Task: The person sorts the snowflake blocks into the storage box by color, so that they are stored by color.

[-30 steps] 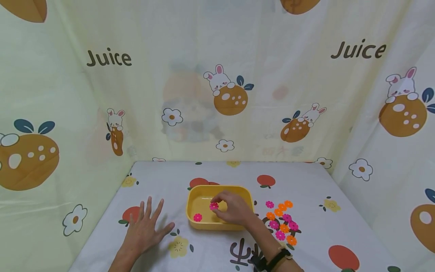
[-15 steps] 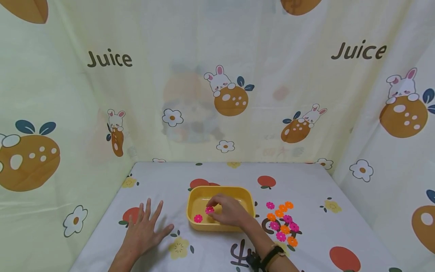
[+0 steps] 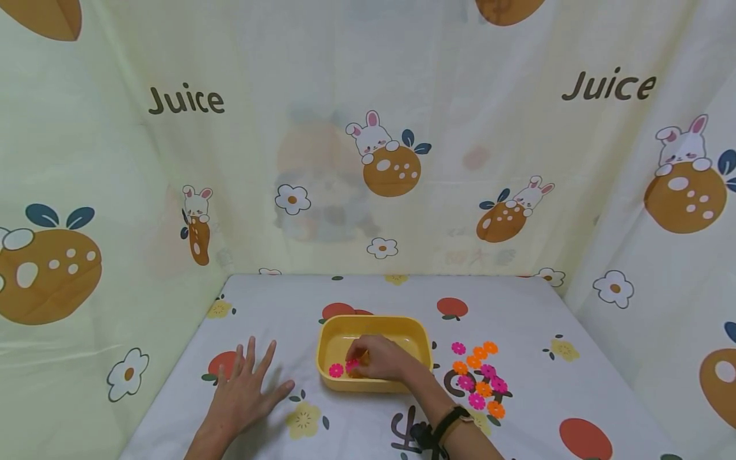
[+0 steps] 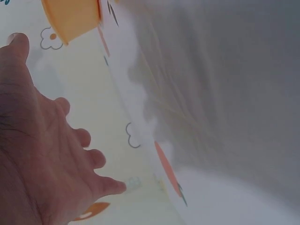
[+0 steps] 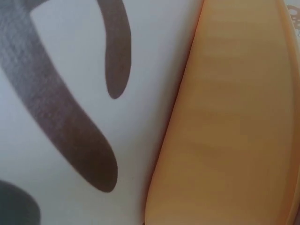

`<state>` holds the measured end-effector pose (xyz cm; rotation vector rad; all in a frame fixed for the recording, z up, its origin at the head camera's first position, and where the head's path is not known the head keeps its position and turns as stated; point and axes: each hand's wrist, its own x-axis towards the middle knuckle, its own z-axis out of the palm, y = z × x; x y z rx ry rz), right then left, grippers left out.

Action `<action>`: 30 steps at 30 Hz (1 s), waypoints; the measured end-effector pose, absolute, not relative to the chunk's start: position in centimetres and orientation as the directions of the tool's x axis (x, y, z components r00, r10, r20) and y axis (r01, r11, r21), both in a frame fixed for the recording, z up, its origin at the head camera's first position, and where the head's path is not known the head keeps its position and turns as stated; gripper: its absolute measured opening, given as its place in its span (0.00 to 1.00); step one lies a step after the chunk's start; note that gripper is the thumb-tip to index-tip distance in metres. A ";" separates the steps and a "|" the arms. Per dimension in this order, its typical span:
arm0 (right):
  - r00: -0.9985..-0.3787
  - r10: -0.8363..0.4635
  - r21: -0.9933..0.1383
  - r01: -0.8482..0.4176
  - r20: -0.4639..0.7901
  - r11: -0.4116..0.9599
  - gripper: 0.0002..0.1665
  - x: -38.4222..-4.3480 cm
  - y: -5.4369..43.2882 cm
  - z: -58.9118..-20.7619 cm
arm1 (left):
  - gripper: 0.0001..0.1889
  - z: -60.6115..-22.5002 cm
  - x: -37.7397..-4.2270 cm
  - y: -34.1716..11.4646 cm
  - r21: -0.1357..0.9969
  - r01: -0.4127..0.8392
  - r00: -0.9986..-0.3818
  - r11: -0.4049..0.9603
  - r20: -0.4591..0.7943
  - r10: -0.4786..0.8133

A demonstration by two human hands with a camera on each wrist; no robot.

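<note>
Right hand [image 3: 382, 358] has lowered a scalloped flower [image 3: 351, 366] inside the oblong tray [image 3: 374, 386].

Flower [image 3: 352, 366] in my right hand [image 3: 381, 358]: pink. Second flower [image 3: 336, 370], just left of my grip: pink too. Tray [image 3: 345, 385] around my grip: plain yellow. Pieces [image 3: 483, 388] off to its right: pink, orange mix. Cloth [image 3: 529, 396] below: white, red fruit, yellow blossoms, dark lettering. Curtain [image 3: 247, 140] beyond: cream, brown fruit, white bunnies.
</note>
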<state>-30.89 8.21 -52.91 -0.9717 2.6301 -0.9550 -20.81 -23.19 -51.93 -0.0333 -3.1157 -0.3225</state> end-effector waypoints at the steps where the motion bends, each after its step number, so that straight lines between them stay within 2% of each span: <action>1: -0.765 -0.642 -0.623 -0.528 0.053 0.578 0.10 -30.9 8.2 -52.9 | 0.53 -51.9 -20.8 -23.2 0.206 0.022 -1.000 0.978 0.012 0.020; 10: -0.724 -0.687 -0.591 -0.581 0.061 0.560 0.09 -31.0 8.1 -52.8 | 0.53 -52.0 -20.8 -23.1 0.212 0.020 -1.000 0.977 0.012 0.018; 30: -0.723 -0.690 -0.562 -0.580 0.023 0.589 0.09 -31.4 7.6 -53.2 | 0.52 -52.0 -20.5 -23.2 0.229 0.028 -0.999 0.973 0.027 0.022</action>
